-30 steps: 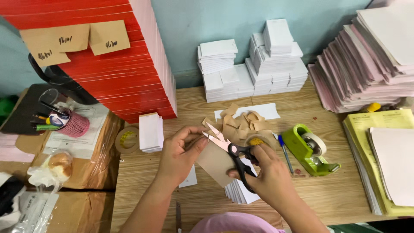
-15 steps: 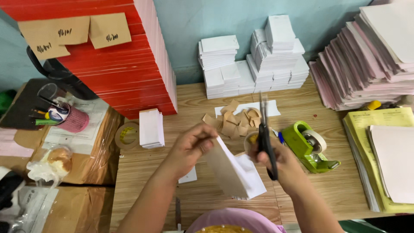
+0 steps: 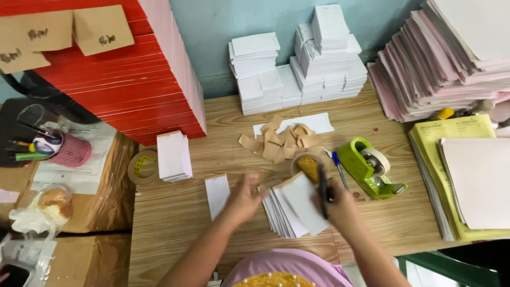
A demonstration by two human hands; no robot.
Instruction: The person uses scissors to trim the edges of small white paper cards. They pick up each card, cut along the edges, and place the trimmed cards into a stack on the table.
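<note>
Pink cloth of the person's shirt (image 3: 287, 268) fills the bottom edge, and just beyond it both forearms reach out over the pale wood-grain counter (image 3: 175, 212). The left hand (image 3: 245, 197) lies blurred at the near-left edge of a fanned stack of small white paper pads (image 3: 289, 210), fingers curled toward the brown card backing of the top pad, seemingly steadying it, though whether they pinch the card or only touch it I cannot tell. The right hand (image 3: 337, 204) has its grip closed around the black-handled scissors (image 3: 322, 191), which point away from the body with blades together, so the tool looks parked in the palm, leaving the fingertips free to press on the stack's right side. One loose white slip of paper (image 3: 218, 194) lies flat just left of the stack, apart from it. Beyond the hands sits a brown roll of tape (image 3: 307, 163) and a blue pen (image 3: 339, 169), with a green desk tape dispenser (image 3: 366, 167) to the right, all within easy reach of the working hand. Farther on, a heap of small brown card offcuts (image 3: 279, 141) rests partly on a white sheet. To the left stands a small white pad block (image 3: 172, 155) beside a flat cardboard tape ring (image 3: 139, 166). At the back wall rise stacked white pads (image 3: 297, 64), a tall red-edged stack of books (image 3: 127, 79) and pink-and-white paper sheaves (image 3: 446, 58).
</note>
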